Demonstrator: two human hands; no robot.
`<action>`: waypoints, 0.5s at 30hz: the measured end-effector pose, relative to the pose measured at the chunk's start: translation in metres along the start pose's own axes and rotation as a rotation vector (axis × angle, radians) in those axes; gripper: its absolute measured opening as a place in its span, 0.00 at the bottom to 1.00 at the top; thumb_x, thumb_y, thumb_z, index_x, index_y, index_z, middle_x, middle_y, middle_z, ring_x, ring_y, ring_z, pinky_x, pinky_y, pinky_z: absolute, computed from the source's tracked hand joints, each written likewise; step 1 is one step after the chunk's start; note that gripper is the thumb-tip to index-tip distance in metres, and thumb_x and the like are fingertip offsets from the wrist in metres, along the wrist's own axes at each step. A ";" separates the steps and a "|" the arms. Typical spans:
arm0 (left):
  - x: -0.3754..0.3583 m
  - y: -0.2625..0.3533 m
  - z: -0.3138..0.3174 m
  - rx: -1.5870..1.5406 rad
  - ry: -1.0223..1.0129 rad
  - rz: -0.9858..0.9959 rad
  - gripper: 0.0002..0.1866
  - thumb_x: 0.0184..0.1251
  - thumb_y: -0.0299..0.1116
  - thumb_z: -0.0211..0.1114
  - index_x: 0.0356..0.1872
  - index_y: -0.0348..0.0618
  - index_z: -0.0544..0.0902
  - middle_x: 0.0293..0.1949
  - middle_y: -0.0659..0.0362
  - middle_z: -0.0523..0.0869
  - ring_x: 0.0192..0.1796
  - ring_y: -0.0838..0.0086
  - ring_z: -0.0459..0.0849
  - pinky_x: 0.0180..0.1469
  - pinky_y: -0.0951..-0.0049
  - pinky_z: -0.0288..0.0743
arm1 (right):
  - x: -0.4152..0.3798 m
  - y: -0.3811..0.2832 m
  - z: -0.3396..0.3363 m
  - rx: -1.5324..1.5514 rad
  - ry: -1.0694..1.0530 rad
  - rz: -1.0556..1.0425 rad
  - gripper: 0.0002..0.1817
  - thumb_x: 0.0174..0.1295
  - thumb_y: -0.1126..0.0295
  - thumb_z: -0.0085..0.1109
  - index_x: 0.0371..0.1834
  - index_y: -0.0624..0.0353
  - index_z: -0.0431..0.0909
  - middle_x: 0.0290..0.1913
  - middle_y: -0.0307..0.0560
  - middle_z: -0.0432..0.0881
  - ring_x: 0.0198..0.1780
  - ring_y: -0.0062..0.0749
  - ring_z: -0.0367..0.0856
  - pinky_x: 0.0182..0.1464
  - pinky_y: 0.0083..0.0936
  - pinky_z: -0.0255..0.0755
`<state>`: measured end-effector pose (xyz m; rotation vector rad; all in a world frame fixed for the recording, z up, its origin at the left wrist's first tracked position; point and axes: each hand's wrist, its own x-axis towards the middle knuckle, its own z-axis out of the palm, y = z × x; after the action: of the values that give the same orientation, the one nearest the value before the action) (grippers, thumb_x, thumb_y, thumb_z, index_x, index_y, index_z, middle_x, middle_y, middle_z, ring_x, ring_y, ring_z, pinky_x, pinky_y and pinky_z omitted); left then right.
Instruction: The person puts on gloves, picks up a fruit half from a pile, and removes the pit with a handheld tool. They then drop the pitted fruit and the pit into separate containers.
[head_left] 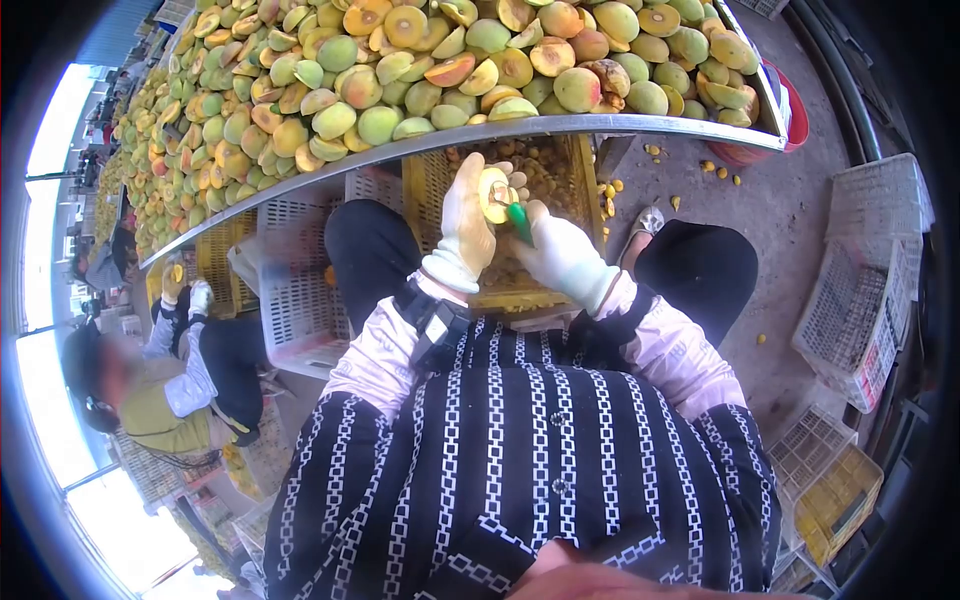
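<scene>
My left hand (463,235), in a white and tan work glove, grips a halved yellow peach (488,186) with its cut face turned towards my right hand. My right hand (566,255), gloved in white, is closed around a green-handled pitting tool (519,222). The tool's tip is at the middle of the cut face, and its exact shape is hard to make out. Both hands are just below the metal edge of the fruit table, over a yellow crate (520,298) containing small brownish pieces that look like pits.
Halved peaches (380,125) are heaped on the metal-edged table (640,123). A white crate (290,290) stands left of my knees, and beyond it sits another gloved person (185,375). More crates (850,310) and a red tub (797,110) are at right.
</scene>
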<state>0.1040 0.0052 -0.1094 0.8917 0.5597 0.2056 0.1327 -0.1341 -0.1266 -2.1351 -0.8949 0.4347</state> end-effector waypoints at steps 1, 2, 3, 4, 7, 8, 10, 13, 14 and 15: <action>0.001 -0.001 0.000 0.004 0.000 0.000 0.23 0.75 0.48 0.49 0.47 0.34 0.75 0.43 0.51 0.82 0.45 0.61 0.84 0.48 0.61 0.80 | 0.000 0.002 0.005 0.004 0.002 0.000 0.19 0.57 0.65 0.60 0.47 0.62 0.66 0.26 0.63 0.79 0.31 0.54 0.82 0.32 0.42 0.75; 0.002 -0.003 -0.001 0.062 0.028 0.031 0.24 0.74 0.50 0.48 0.46 0.33 0.75 0.41 0.51 0.82 0.42 0.61 0.84 0.45 0.62 0.81 | 0.000 0.005 0.010 0.108 -0.020 0.003 0.20 0.57 0.67 0.59 0.49 0.63 0.66 0.28 0.61 0.80 0.30 0.52 0.82 0.32 0.40 0.75; 0.002 -0.004 -0.001 0.121 0.056 0.058 0.26 0.74 0.52 0.46 0.44 0.33 0.76 0.40 0.50 0.83 0.40 0.62 0.85 0.43 0.62 0.82 | -0.002 0.007 0.014 0.213 -0.043 0.008 0.21 0.57 0.70 0.59 0.51 0.63 0.66 0.30 0.59 0.80 0.28 0.50 0.82 0.32 0.38 0.74; 0.002 -0.005 -0.001 0.126 0.057 0.052 0.26 0.74 0.52 0.46 0.44 0.33 0.76 0.40 0.50 0.83 0.40 0.62 0.85 0.43 0.62 0.82 | -0.003 -0.004 0.005 0.219 -0.042 0.014 0.21 0.57 0.70 0.59 0.51 0.63 0.66 0.30 0.59 0.80 0.28 0.50 0.82 0.32 0.38 0.74; 0.001 -0.003 0.004 0.191 0.085 0.075 0.30 0.75 0.55 0.42 0.41 0.31 0.77 0.36 0.49 0.84 0.36 0.63 0.85 0.38 0.63 0.83 | 0.000 -0.010 0.003 1.029 -0.363 0.223 0.22 0.58 0.74 0.57 0.56 0.64 0.66 0.37 0.39 0.78 0.36 0.23 0.79 0.41 0.22 0.74; 0.002 -0.002 0.004 0.196 0.082 0.069 0.30 0.75 0.55 0.42 0.41 0.31 0.77 0.36 0.49 0.84 0.36 0.63 0.85 0.38 0.63 0.83 | -0.003 0.004 0.012 1.035 -0.358 0.226 0.22 0.58 0.74 0.57 0.56 0.64 0.66 0.37 0.39 0.78 0.36 0.23 0.79 0.41 0.22 0.74; 0.005 0.000 0.004 0.112 0.022 -0.013 0.31 0.75 0.55 0.40 0.41 0.31 0.77 0.35 0.48 0.84 0.35 0.63 0.86 0.36 0.64 0.83 | -0.004 -0.001 0.005 0.799 -0.288 0.183 0.23 0.58 0.74 0.57 0.57 0.64 0.65 0.39 0.40 0.78 0.41 0.22 0.78 0.46 0.20 0.73; 0.007 0.009 0.003 0.204 -0.045 -0.014 0.33 0.75 0.57 0.38 0.42 0.31 0.77 0.35 0.47 0.83 0.36 0.63 0.85 0.37 0.64 0.84 | -0.001 -0.010 -0.021 1.124 -0.395 0.239 0.13 0.55 0.69 0.57 0.41 0.64 0.71 0.21 0.41 0.73 0.13 0.23 0.69 0.14 0.19 0.64; 0.007 0.012 0.003 0.254 -0.100 -0.002 0.34 0.75 0.57 0.38 0.42 0.31 0.77 0.36 0.47 0.83 0.36 0.63 0.85 0.37 0.64 0.84 | 0.002 -0.013 -0.033 1.240 -0.590 0.318 0.09 0.55 0.70 0.57 0.35 0.63 0.73 0.19 0.41 0.72 0.12 0.23 0.68 0.14 0.19 0.63; 0.006 0.010 0.007 0.281 -0.079 0.105 0.34 0.75 0.58 0.37 0.42 0.31 0.77 0.36 0.47 0.84 0.36 0.63 0.85 0.38 0.65 0.84 | 0.002 -0.014 -0.032 1.299 -0.570 0.284 0.06 0.55 0.70 0.56 0.27 0.61 0.73 0.16 0.40 0.70 0.11 0.23 0.67 0.13 0.19 0.62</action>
<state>0.1137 0.0087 -0.1001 1.1989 0.4754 0.1882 0.1449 -0.1427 -0.0952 -0.9040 -0.3442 1.3620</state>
